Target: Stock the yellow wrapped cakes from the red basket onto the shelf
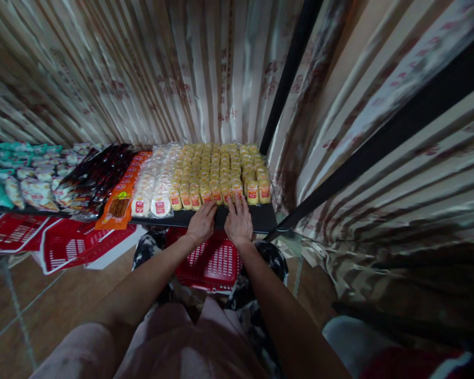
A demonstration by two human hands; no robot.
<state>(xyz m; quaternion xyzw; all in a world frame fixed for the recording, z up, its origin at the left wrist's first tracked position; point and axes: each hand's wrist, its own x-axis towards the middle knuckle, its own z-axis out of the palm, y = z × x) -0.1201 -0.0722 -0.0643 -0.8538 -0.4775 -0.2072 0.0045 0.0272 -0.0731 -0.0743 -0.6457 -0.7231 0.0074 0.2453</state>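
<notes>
Small yellow packaged snacks point(217, 168), wrapped in clear film with red labels, stand in several tight rows at the right end of a black shelf point(260, 221). My left hand point(201, 223) rests at the shelf's front edge, fingertips against the front row. Beside it, my right hand point(238, 221) has its fingers stretched forward, touching the fronts of the snacks there. Neither hand grips anything that I can see. White round packets point(160, 205) with red labels lie just left of the yellow rows.
Further left on the shelf are an orange packet point(118, 208), dark glossy packets point(98, 176) and teal-and-white bags point(35, 189). A red basket point(209, 263) sits below between my legs, with more red baskets point(71, 239) at left. Dark poles point(351, 152) and printed sheeting point(221, 68) enclose the shelf.
</notes>
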